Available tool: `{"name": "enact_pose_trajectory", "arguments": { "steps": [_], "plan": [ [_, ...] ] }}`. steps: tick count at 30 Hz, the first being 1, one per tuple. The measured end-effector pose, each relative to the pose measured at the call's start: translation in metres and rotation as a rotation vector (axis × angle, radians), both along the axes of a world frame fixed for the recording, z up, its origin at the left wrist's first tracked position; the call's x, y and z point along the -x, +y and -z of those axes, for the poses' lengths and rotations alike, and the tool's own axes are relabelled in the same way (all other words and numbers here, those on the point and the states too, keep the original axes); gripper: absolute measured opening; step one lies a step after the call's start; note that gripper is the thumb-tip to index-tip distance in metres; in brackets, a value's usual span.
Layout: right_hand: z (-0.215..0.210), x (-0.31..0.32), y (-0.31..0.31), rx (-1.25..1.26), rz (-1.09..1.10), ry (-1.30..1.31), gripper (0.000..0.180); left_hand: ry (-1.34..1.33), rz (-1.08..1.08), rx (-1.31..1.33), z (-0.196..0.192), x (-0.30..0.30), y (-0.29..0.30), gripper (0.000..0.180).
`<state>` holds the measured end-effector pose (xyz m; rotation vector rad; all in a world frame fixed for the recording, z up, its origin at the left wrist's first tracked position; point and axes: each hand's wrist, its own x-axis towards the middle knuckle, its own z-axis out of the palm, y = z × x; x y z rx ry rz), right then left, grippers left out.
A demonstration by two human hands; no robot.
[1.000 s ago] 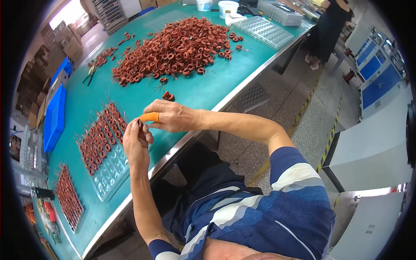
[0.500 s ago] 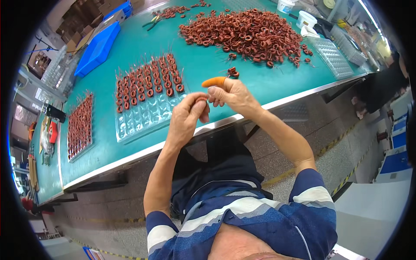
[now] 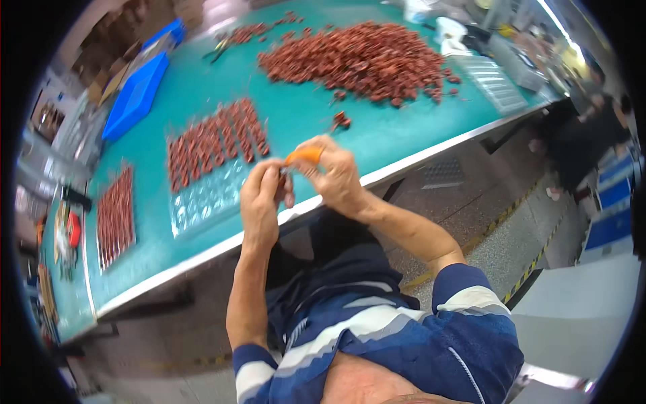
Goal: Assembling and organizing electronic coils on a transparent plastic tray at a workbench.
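Just over the table's front edge, my left hand is closed with a small copper-red ring coil pinched between thumb and fingers. Most of the coil is hidden by the fingers. My right hand meets it from the right, its index finger in an orange finger cot bent down against the coil beside the left fingertips. Blur hides the exact grip of the right fingers. Behind the left hand lies a clear plastic tray; its far rows hold upright ring coils, its near pockets are bare.
A large heap of ring coils covers the far middle; a few loose coils lie nearer. At left are a filled tray and a blue bin. Pliers lie far back. An unfilled tray sits right.
The head view has shifted and blurred. My right index finger, earlier stretched out to the left, now bends down onto the coil, and both hands are closer together.
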<state>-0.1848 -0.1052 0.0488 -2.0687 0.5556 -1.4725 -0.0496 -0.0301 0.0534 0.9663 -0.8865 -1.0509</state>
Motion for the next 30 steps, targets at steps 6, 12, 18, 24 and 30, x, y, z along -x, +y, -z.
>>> {"name": "enact_pose_trajectory", "arguments": {
  "steps": [6,12,18,24,30],
  "plan": [
    [0.009,-0.016,0.004,-0.473,-0.069,-0.077,0.021,0.045,-0.004,0.041,0.015,-0.009,-0.002,0.02],
    [0.029,-0.007,0.009,-0.661,-0.231,-0.219,0.039,-0.128,0.01,0.053,0.018,-0.019,0.016,0.024],
    [0.028,-0.009,0.024,-0.642,-0.217,-0.038,0.034,-0.336,0.003,0.09,0.017,-0.018,0.022,0.025],
    [0.005,-0.019,0.039,-0.744,-0.164,-0.17,0.034,-0.608,-0.193,0.133,0.013,-0.019,0.022,0.023],
    [0.008,-0.011,0.03,-0.626,-0.196,-0.066,0.018,-0.259,0.164,-0.006,0.018,-0.035,0.029,0.022]
  ]
}}
